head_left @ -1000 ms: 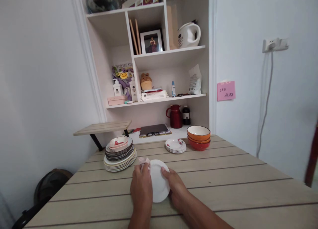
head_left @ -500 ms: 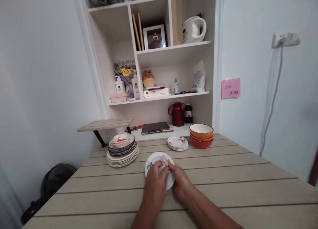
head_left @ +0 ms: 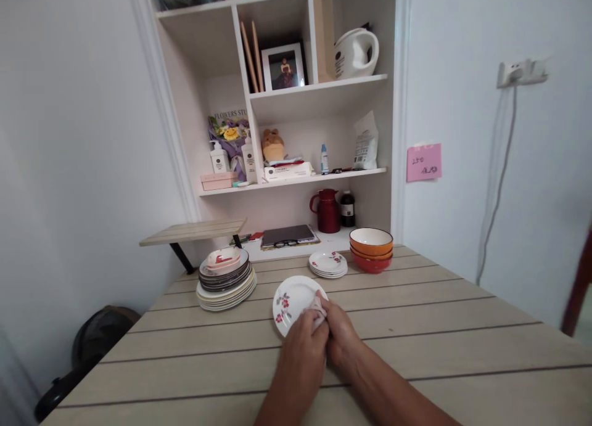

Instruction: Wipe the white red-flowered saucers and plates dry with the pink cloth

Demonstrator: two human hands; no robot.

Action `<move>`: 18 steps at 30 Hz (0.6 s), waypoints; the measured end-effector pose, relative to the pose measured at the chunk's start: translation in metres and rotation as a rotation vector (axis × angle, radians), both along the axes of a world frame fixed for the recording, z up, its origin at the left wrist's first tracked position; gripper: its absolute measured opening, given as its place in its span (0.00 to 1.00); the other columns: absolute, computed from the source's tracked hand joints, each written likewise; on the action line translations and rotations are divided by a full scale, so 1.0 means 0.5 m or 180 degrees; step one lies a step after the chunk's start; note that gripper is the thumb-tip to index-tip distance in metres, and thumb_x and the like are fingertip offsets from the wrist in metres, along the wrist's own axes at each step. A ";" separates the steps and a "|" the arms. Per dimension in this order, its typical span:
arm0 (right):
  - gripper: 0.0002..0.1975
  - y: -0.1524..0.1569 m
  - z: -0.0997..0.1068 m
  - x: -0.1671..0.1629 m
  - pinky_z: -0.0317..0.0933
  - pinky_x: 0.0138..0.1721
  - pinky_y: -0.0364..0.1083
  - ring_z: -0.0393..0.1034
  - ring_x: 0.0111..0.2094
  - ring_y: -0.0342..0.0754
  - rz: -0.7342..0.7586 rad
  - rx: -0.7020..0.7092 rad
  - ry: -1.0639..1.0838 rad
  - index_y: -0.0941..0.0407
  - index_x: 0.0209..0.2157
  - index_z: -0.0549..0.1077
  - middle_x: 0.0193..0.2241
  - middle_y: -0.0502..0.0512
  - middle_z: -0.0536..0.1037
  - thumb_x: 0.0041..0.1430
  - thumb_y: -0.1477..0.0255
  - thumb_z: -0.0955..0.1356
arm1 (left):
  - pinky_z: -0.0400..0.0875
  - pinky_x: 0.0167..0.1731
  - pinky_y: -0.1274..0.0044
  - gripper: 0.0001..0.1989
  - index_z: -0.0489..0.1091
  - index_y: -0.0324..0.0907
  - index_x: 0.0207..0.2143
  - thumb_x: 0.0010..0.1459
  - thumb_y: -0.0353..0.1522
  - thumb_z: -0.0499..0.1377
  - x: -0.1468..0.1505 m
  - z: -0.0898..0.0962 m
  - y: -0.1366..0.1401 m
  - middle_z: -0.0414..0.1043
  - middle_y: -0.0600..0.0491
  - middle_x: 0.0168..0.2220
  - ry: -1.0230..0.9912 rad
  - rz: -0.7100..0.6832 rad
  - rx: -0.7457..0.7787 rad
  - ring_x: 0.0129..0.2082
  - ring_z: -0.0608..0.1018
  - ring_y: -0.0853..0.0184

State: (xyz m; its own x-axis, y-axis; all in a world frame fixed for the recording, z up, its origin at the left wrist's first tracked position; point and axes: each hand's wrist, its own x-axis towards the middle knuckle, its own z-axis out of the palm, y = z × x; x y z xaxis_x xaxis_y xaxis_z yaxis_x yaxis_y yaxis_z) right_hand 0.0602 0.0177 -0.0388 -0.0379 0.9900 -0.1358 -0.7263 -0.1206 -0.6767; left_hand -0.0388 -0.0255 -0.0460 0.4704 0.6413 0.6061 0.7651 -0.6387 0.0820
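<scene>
A white plate [head_left: 293, 290] with red flowers and grey leaves is held just above the table, or resting on it; I cannot tell which. Pale pink cloth [head_left: 318, 312] lies bunched against its right side. My left hand [head_left: 306, 343] is closed on this cloth, fingers curled over the plate's lower right part. At the right rim, my right hand [head_left: 341, 330] grips the plate, its thumb on top beside the cloth and its other fingers mostly hidden. Both hands are close together, nearly touching.
Behind the plate stands a stack of small flowered plates [head_left: 328, 262], with orange and red bowls [head_left: 371, 250] to its right. Stacked plates and dishes [head_left: 226, 278] stand on the left beneath a small raised shelf [head_left: 194, 230]. A red jug [head_left: 328, 211] stands at the back.
My left hand and the cloth have moved from the plate's middle to its right side, uncovering the flowers. The view has shifted slightly.
</scene>
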 end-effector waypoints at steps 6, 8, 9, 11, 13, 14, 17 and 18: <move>0.17 -0.013 0.002 -0.027 0.69 0.36 0.48 0.78 0.32 0.53 0.0101 -0.0124 0.0038 0.60 0.35 0.76 0.29 0.58 0.83 0.53 0.59 0.71 | 0.66 0.49 0.66 0.16 0.73 0.50 0.47 0.60 0.26 0.55 -0.025 0.016 0.024 0.71 0.50 0.48 -0.0272 0.0839 0.0436 0.47 0.72 0.61; 0.16 -0.013 0.002 -0.031 0.69 0.33 0.48 0.77 0.29 0.52 0.0020 -0.0174 -0.0019 0.60 0.37 0.76 0.29 0.58 0.83 0.54 0.61 0.71 | 0.66 0.47 0.66 0.16 0.73 0.51 0.48 0.60 0.27 0.56 -0.031 0.021 0.030 0.71 0.49 0.48 -0.0336 0.1293 0.0466 0.47 0.72 0.60; 0.15 -0.013 0.003 -0.031 0.68 0.31 0.47 0.77 0.27 0.51 -0.0030 -0.0198 -0.0040 0.60 0.37 0.76 0.28 0.57 0.83 0.54 0.61 0.70 | 0.66 0.46 0.65 0.16 0.73 0.51 0.49 0.61 0.28 0.55 -0.032 0.022 0.031 0.70 0.49 0.48 -0.0324 0.1471 0.0461 0.47 0.72 0.59; 0.14 -0.013 0.007 -0.027 0.67 0.28 0.46 0.76 0.25 0.50 -0.0171 -0.0250 -0.0058 0.59 0.36 0.75 0.26 0.55 0.82 0.56 0.62 0.69 | 0.67 0.45 0.65 0.16 0.72 0.50 0.50 0.62 0.28 0.54 -0.032 0.021 0.032 0.70 0.48 0.48 -0.0211 0.1662 0.0397 0.47 0.72 0.58; 0.12 -0.010 0.011 -0.019 0.67 0.27 0.45 0.75 0.23 0.49 -0.0304 -0.0322 -0.0051 0.59 0.35 0.75 0.24 0.54 0.82 0.57 0.63 0.69 | 0.68 0.45 0.66 0.17 0.71 0.49 0.52 0.63 0.28 0.52 -0.027 0.017 0.029 0.71 0.47 0.49 -0.0067 0.1677 0.0250 0.47 0.73 0.58; 0.12 -0.008 0.013 -0.014 0.67 0.27 0.45 0.75 0.23 0.49 -0.0355 -0.0349 -0.0043 0.58 0.34 0.75 0.23 0.54 0.81 0.57 0.63 0.68 | 0.68 0.45 0.67 0.18 0.71 0.48 0.52 0.63 0.28 0.51 -0.023 0.015 0.026 0.70 0.46 0.49 -0.0005 0.1626 0.0147 0.47 0.73 0.58; 0.14 -0.001 0.011 -0.002 0.68 0.30 0.47 0.76 0.25 0.51 -0.0401 -0.0237 -0.0048 0.58 0.35 0.74 0.23 0.55 0.81 0.56 0.61 0.69 | 0.70 0.45 0.69 0.20 0.70 0.48 0.54 0.63 0.27 0.48 -0.008 0.009 0.013 0.70 0.46 0.51 0.0136 0.1288 -0.0144 0.47 0.74 0.60; 0.15 0.000 0.009 0.000 0.68 0.31 0.48 0.76 0.26 0.52 -0.0355 -0.0125 -0.0074 0.58 0.35 0.74 0.24 0.55 0.81 0.56 0.60 0.69 | 0.70 0.45 0.70 0.21 0.69 0.49 0.54 0.63 0.26 0.48 -0.003 0.007 0.009 0.70 0.47 0.51 0.0178 0.1107 -0.0194 0.47 0.74 0.60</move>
State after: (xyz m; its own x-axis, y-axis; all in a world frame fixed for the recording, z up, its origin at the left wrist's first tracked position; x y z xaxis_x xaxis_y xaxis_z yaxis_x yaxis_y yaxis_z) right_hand 0.0601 0.0176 -0.0341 0.0757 0.9818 -0.1741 -0.7208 -0.0668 -0.6899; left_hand -0.0404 -0.0211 -0.0426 0.2491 0.8031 0.5413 0.9402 -0.3346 0.0638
